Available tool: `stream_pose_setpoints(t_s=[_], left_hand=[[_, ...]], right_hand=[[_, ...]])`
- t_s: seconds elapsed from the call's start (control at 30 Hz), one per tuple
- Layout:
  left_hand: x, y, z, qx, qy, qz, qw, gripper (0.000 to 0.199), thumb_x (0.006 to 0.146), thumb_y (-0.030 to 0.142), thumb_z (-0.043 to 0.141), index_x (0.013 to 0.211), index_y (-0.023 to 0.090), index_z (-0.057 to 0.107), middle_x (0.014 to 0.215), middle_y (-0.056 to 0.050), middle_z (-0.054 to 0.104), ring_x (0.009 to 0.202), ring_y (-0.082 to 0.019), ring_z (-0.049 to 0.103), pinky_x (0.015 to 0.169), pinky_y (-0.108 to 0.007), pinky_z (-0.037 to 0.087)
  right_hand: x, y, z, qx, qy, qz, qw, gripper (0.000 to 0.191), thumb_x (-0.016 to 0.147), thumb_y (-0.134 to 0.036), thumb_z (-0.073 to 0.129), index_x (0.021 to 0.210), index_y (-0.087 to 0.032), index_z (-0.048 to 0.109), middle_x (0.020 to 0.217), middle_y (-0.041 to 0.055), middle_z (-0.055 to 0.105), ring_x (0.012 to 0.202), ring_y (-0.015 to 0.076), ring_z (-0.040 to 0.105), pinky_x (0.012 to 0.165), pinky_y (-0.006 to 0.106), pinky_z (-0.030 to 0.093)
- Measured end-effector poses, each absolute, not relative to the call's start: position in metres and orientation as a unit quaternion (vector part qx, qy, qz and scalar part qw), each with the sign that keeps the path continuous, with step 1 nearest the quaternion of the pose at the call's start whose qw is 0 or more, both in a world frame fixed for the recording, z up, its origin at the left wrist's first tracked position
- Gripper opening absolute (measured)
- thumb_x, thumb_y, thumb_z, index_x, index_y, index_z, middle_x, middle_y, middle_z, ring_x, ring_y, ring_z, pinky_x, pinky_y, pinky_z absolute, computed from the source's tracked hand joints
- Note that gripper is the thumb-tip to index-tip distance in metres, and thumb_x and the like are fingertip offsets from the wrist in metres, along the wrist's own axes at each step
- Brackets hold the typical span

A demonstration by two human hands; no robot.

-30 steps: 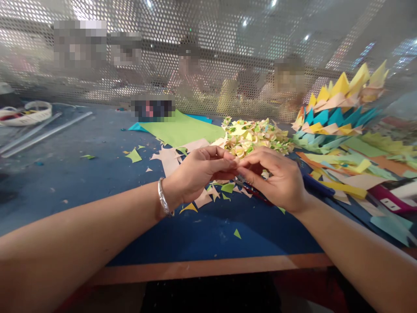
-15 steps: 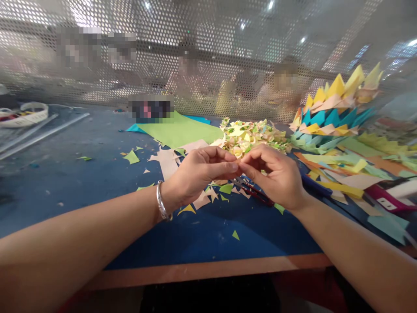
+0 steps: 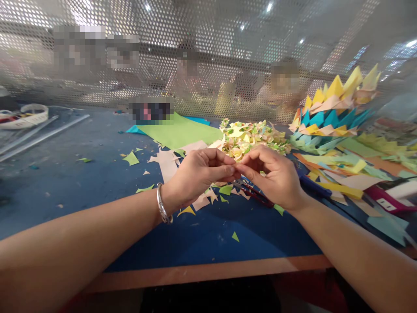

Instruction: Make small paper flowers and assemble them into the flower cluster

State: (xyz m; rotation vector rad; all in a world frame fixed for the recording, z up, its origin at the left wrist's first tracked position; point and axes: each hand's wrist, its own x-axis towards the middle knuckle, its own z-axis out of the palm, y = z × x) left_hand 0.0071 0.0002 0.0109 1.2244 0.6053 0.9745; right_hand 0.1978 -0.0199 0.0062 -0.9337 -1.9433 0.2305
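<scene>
My left hand [image 3: 203, 176], with a silver bangle [image 3: 162, 204] at its wrist, is closed in a pinch. Against its fingertips press the pinched thumb and fingers of my right hand [image 3: 273, 176]. Whatever sits between the fingertips is too small and too hidden to name. Scissors [image 3: 256, 193] with dark red handles lie on the blue table under my hands, partly covered. Just beyond my fingers is a heap of small folded paper pieces [image 3: 254, 134] in yellow, green and pale pink. Pale pink paper scraps [image 3: 168, 164] lie beside my left hand.
Green [image 3: 182, 130] and blue paper sheets lie behind. At right rises a layered, spiky folded-paper piece [image 3: 335, 108], with paper strips [image 3: 345, 187] and a magenta power strip [image 3: 387, 202] nearer. A white tray [image 3: 29, 116] stands far left. A perforated metal screen [image 3: 208, 56] backs the table.
Both hands stay together in front of the heap. My right thumb and fingertips have shifted slightly left and down against the left fingertips.
</scene>
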Motion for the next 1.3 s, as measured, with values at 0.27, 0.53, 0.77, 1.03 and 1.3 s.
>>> stream_pose_setpoints(t_s=[0.27, 0.53, 0.77, 1.03, 1.3], left_hand=[[0.0067, -0.0014, 0.0121, 0.563, 0.281, 0.425, 0.651, 0.009, 0.073, 0.010, 0.074, 0.077, 0.011, 0.066, 0.072, -0.002, 0.070, 0.071, -0.013, 0.070, 0.076, -0.028, 0.057], [0.0060, -0.0008, 0.0159, 0.606, 0.297, 0.411, 0.613, 0.008, 0.075, 0.008, 0.070, 0.077, 0.013, 0.065, 0.065, 0.000, 0.069, 0.064, -0.012, 0.069, 0.066, -0.024, 0.056], [0.0070, -0.0023, 0.0119, 0.581, 0.295, 0.372, 0.662, 0.009, 0.076, 0.014, 0.074, 0.080, 0.012, 0.067, 0.071, -0.004, 0.072, 0.069, -0.013, 0.070, 0.072, -0.026, 0.057], [0.0069, -0.0004, 0.0118, 0.580, 0.302, 0.363, 0.664, 0.011, 0.078, 0.016, 0.075, 0.072, 0.012, 0.067, 0.069, -0.005, 0.073, 0.067, -0.013, 0.070, 0.070, -0.026, 0.058], [0.0050, 0.0044, 0.0102, 0.645, 0.286, 0.363, 0.608, 0.008, 0.079, 0.017, 0.071, 0.074, 0.013, 0.067, 0.068, -0.004, 0.071, 0.067, -0.013, 0.071, 0.065, -0.024, 0.057]], right_hand=[[0.2011, -0.0178, 0.0027, -0.390, -0.786, 0.127, 0.462, 0.013, 0.089, -0.031, 0.069, 0.090, -0.020, 0.064, 0.084, 0.0019, 0.063, 0.067, 0.0125, 0.061, 0.058, 0.027, 0.049], [0.1980, -0.0205, 0.0069, -0.375, -0.795, 0.166, 0.447, 0.012, 0.088, -0.028, 0.069, 0.082, -0.019, 0.063, 0.076, -0.0013, 0.060, 0.059, 0.0086, 0.056, 0.051, 0.021, 0.046], [0.1956, -0.0224, 0.0088, -0.387, -0.780, 0.192, 0.453, 0.016, 0.088, -0.031, 0.068, 0.080, -0.019, 0.061, 0.070, -0.0012, 0.062, 0.055, 0.0092, 0.056, 0.050, 0.022, 0.046], [0.1955, -0.0216, 0.0104, -0.387, -0.774, 0.222, 0.450, 0.016, 0.088, -0.029, 0.067, 0.080, -0.018, 0.061, 0.069, -0.0020, 0.060, 0.053, 0.0081, 0.054, 0.048, 0.021, 0.045], [0.1951, -0.0230, 0.0116, -0.379, -0.774, 0.241, 0.446, 0.015, 0.088, -0.028, 0.067, 0.079, -0.018, 0.060, 0.066, -0.0032, 0.058, 0.050, 0.0064, 0.050, 0.044, 0.019, 0.040]])
